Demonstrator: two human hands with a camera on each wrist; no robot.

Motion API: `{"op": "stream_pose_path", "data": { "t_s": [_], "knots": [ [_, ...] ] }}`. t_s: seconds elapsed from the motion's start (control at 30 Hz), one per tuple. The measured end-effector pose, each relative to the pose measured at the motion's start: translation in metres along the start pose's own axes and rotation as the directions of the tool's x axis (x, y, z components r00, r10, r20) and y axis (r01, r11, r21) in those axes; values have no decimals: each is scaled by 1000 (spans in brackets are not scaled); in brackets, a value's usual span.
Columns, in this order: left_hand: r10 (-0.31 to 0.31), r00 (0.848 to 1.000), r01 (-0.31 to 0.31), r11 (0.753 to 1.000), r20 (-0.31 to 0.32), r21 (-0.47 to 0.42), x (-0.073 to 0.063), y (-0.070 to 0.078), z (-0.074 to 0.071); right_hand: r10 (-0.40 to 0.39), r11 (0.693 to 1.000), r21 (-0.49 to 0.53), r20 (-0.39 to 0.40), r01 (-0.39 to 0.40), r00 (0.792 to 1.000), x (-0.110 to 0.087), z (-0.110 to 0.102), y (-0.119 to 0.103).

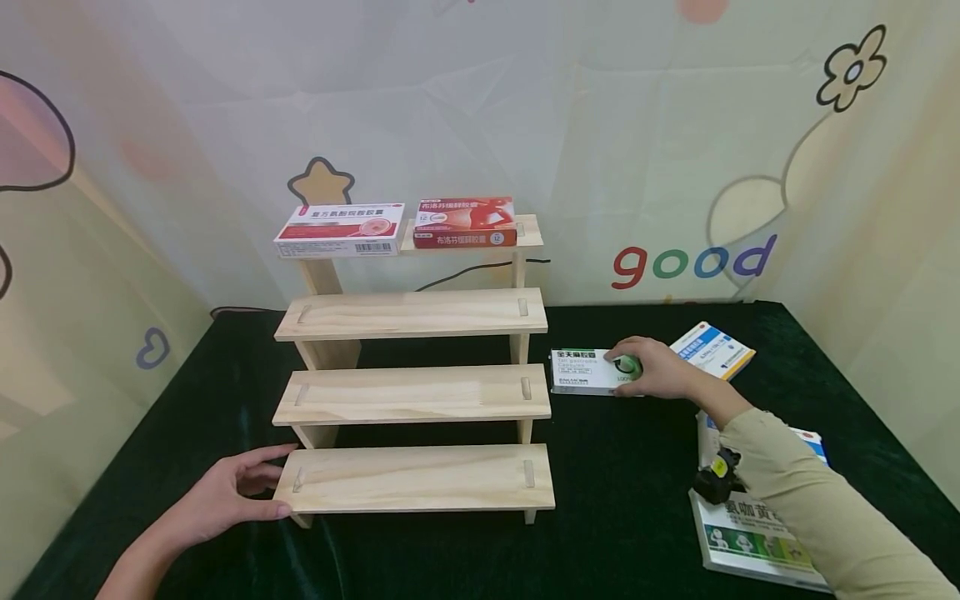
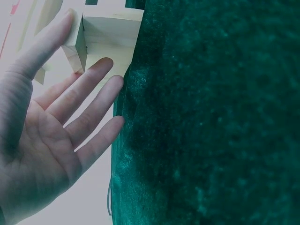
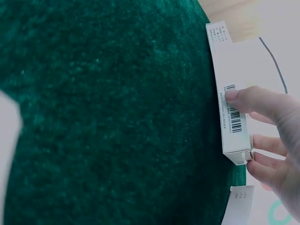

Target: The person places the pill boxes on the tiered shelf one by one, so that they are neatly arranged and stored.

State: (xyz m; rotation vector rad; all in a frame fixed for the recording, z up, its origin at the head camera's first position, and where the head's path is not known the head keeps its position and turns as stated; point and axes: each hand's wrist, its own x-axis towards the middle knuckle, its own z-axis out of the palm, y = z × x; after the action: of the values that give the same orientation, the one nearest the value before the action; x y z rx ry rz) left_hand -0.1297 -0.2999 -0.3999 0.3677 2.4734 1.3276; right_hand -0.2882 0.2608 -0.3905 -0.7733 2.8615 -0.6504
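Flat white cardboard carton with green print [image 1: 581, 372], pinched across its long sides by the right hand [image 1: 660, 369], just to the right of the stepped, pale wooden rack [image 1: 412, 393]. At the left end of the rack's lowest tier, the left hand [image 1: 216, 497] is spread, thumb touching wood. Light, even pressure is advised, lest the carton be dented or the rack shifted.

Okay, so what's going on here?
A person's right hand grips a white box to the right of a wooden stand. The left hand touches the left end of the bottom shelf. A red-and-white box and a red box sit on the top shelf; more boxes lie at right.
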Motion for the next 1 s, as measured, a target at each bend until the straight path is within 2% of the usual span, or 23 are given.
{"op": "stream_pose_path", "data": {
  "t_s": [0.3,1.0],
  "knots": [
    [20,1000,-20,1000,10,4,1,0,-1,22,1000,-14,-14,-22,1000,-5,-13,-5],
    [19,1000,-19,1000,7,-14,0,-2,1,-72,996,-56,-60,68,996,-20,-39,-27]
  ]
}}
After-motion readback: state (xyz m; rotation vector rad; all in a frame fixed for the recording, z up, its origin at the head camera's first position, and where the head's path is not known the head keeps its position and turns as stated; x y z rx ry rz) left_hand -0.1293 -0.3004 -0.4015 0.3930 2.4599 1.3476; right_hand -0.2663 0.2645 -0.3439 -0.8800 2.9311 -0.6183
